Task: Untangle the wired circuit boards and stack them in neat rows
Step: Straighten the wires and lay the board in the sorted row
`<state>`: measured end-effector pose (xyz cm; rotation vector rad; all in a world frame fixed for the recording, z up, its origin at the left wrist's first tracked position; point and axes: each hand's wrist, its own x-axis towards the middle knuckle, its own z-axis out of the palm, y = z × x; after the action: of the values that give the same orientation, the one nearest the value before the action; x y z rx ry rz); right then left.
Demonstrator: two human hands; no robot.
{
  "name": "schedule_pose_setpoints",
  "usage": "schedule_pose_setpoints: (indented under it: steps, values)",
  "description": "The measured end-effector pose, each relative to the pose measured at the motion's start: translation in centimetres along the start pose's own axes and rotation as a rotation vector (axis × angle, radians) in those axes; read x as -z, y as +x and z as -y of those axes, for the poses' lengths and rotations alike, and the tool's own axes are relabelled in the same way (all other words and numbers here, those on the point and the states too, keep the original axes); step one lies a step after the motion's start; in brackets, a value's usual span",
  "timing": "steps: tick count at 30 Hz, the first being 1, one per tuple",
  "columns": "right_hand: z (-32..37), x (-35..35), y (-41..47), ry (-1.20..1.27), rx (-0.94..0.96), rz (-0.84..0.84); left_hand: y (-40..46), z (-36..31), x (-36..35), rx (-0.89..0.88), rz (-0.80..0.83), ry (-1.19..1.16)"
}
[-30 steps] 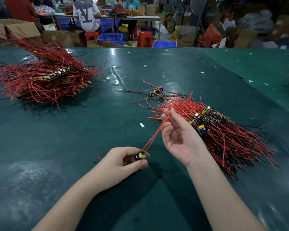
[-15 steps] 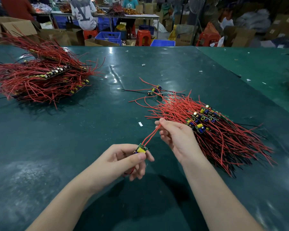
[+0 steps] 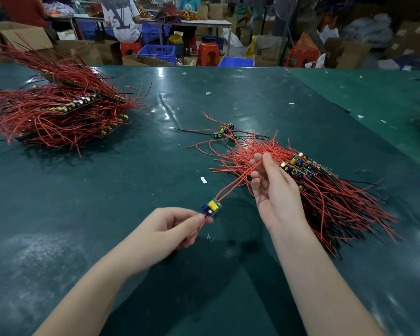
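My left hand (image 3: 172,226) pinches the near end of a small green circuit board (image 3: 211,206) with a yellow and a blue part, held just above the table. Two red wires (image 3: 235,184) run taut from the board up to my right hand (image 3: 274,187), which pinches them between thumb and fingertips. Behind my right hand lies a row of stacked boards (image 3: 298,167) on a spread of red and black wires (image 3: 337,209). A few loose boards (image 3: 224,132) lie beyond it.
A big tangled heap of red-wired boards (image 3: 58,112) covers the far left of the dark green table (image 3: 83,202). A white scrap (image 3: 203,180) lies mid-table. Beyond the far edge are cardboard boxes, blue crates (image 3: 159,53), red stools and seated people.
My right hand has slid farther up the red wires, away from the board. My left hand has turned the board so that it now sticks out past the fingertips.
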<state>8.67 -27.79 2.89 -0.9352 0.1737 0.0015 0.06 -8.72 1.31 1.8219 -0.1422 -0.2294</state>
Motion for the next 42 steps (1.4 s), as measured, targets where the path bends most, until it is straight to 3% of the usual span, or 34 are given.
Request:
schedule_pose_setpoints:
  steps: [7,12,15,21,26,36,42]
  values:
    - [0.1,0.3,0.3,-0.012,-0.051,0.005,0.1,-0.3,-0.2,-0.098,0.005,-0.04]
    - [-1.0,-0.6,-0.6,-0.276,-0.358,0.304,0.2,-0.2,-0.4,-0.123,-0.067,-0.079]
    - [-1.7,-1.0,-1.6,-0.41,-0.416,0.509,0.2,-0.1,-0.6,-0.146,-0.099,-0.052]
    - [-1.7,-0.8,-2.0,-0.335,-0.338,0.59,0.1,-0.5,-0.7,-0.12,-0.166,-0.047]
    - [-1.6,-1.0,-2.3,-0.29,-0.274,0.667,-0.1,-0.7,-0.5,-0.084,-0.117,-0.145]
    - [-1.0,-1.0,-2.5,-0.422,-0.187,0.682,-0.3,-1.1,0.0,0.03,-0.05,-0.236]
    - [-1.5,-1.0,-2.4,-0.399,-0.175,0.658,-0.1,-0.7,0.2,-0.027,-0.041,-0.145]
